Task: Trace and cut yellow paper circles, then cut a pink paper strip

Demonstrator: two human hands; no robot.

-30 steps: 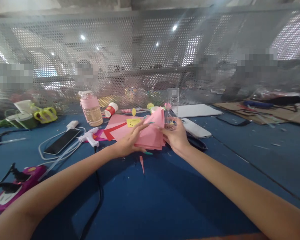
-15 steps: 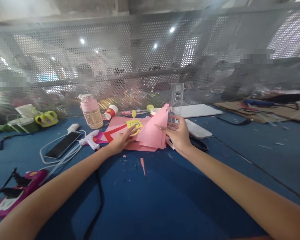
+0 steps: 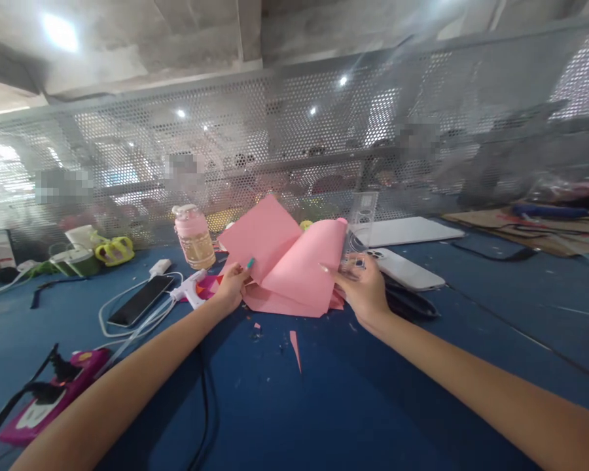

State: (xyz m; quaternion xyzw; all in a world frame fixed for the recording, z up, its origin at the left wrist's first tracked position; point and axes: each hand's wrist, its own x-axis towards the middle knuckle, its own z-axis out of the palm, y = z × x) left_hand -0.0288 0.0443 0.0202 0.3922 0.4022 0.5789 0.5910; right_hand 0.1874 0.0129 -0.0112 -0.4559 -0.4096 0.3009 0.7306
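Observation:
My left hand (image 3: 233, 286) is closed on the near left edge of a pink paper sheet (image 3: 265, 235), its thumb on top. The sheet stands tilted up, its far corner raised. My right hand (image 3: 368, 288) pinches a second pink sheet (image 3: 307, 271) that curls over to the left. Just behind the right fingers a clear plastic ruler (image 3: 366, 219) sticks up; I cannot tell whether the hand touches it. More pink paper (image 3: 279, 304) lies beneath. The yellow piece and red strip are hidden behind the raised sheet.
Left of the paper are a white glue gun (image 3: 191, 288), a pink-topped bottle (image 3: 195, 239), a black phone (image 3: 141, 301) and a purple power strip (image 3: 53, 399). To the right lies a white phone (image 3: 410, 269). Pink scraps (image 3: 295, 350) lie in front on the blue table (image 3: 324, 405).
My left hand has taken hold of a pink sheet and lifted it, covering the yellow piece and the red strip. The right-hand sheet has leaned over leftward. The camera view has tilted upward.

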